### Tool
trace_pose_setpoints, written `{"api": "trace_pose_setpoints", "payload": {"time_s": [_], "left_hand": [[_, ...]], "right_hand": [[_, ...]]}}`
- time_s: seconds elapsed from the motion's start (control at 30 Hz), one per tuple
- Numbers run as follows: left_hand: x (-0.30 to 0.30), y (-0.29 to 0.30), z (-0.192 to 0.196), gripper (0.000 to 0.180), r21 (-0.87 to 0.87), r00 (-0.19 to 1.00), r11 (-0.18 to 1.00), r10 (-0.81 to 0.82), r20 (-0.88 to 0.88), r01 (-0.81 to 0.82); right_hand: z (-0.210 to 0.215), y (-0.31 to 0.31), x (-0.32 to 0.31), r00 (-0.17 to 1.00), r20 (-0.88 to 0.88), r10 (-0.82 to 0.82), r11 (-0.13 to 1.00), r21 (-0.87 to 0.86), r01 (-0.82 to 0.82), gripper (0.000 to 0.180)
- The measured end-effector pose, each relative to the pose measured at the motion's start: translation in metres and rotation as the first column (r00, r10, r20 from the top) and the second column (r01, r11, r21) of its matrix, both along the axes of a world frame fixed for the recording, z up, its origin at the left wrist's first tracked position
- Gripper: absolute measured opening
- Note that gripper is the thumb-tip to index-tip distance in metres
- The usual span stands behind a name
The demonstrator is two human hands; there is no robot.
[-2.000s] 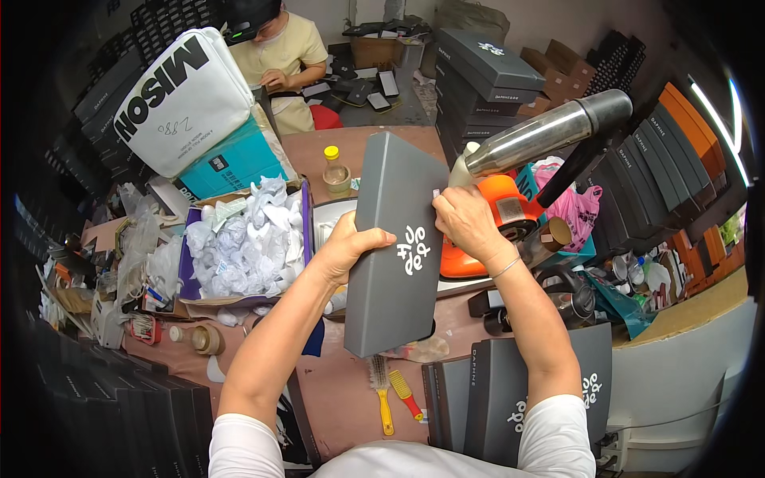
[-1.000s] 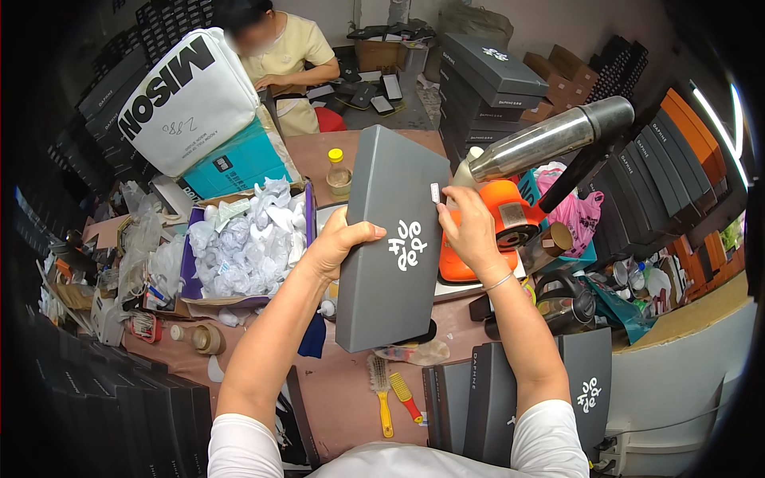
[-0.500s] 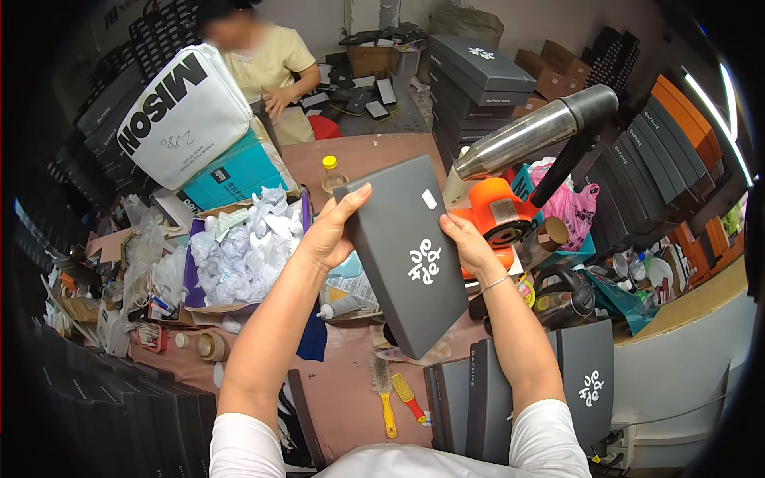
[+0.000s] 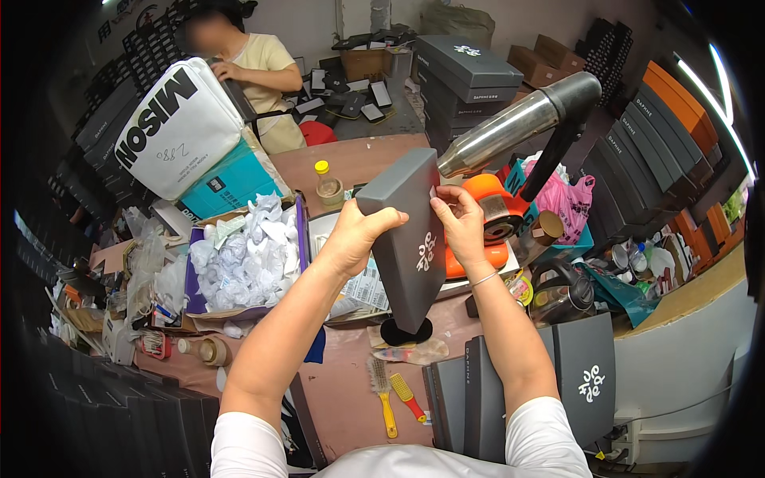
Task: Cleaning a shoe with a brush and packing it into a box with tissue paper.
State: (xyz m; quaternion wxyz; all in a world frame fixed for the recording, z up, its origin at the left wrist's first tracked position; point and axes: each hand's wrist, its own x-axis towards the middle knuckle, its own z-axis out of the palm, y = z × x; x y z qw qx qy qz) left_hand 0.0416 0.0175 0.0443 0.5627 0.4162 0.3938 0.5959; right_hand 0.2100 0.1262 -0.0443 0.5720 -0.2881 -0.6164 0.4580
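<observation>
Gray box [image 4: 402,259]: I see it held up over the table [image 4: 343,414], standing on end and tilted, with its white-marked face turned to the right.
Left hand [image 4: 357,235]: from here I read a firm grip on the box's upper left, thumb pressed along the face, the other fingers mostly hidden.
Right hand [image 4: 459,219]: thumb and forefinger close together at the box's right edge, by the sticker [image 4: 433,192]; whether they pinch it, I cannot tell.
Under the box: a black disc [image 4: 406,331] and a crumpled cloth [image 4: 418,353]; I can't make out whether box and disc touch.
Nearer me: a wire brush [image 4: 381,382] lies beside a yellow-and-red brush [image 4: 407,396].
Left of the box: I have a purple-edged carton [image 4: 302,231] full of crumpled paper [image 4: 247,255], with a teal carton [image 4: 227,182] and white bag [image 4: 187,127] behind it.
Right of the box: an orange machine [image 4: 486,191], a metal tube [image 4: 510,131] above it, a pink bag [image 4: 570,209] and a kettle [image 4: 562,291].
Across the table: my view takes in a yellow-capped bottle [image 4: 328,190], a seated co-worker [image 4: 263,76] and stacked boxes [image 4: 468,68].
</observation>
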Motion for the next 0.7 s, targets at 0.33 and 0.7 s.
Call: {"api": "trace_pose_setpoints", "payload": {"time_s": [0.33,0.7], "left_hand": [[-0.017,-0.002,-0.022,0.024,-0.096,0.986,0.995,0.021,0.164,-0.005],[-0.022,-0.010,-0.028,0.027,-0.097,0.979,0.995,0.051,0.197,-0.033]], "right_hand": [[0.011,-0.009,-0.004,0.981,0.169,-0.091,0.975,0.218,0.053,0.018],[0.012,-0.014,-0.005,0.958,0.285,0.002,0.985,0.166,-0.052,0.012]]}}
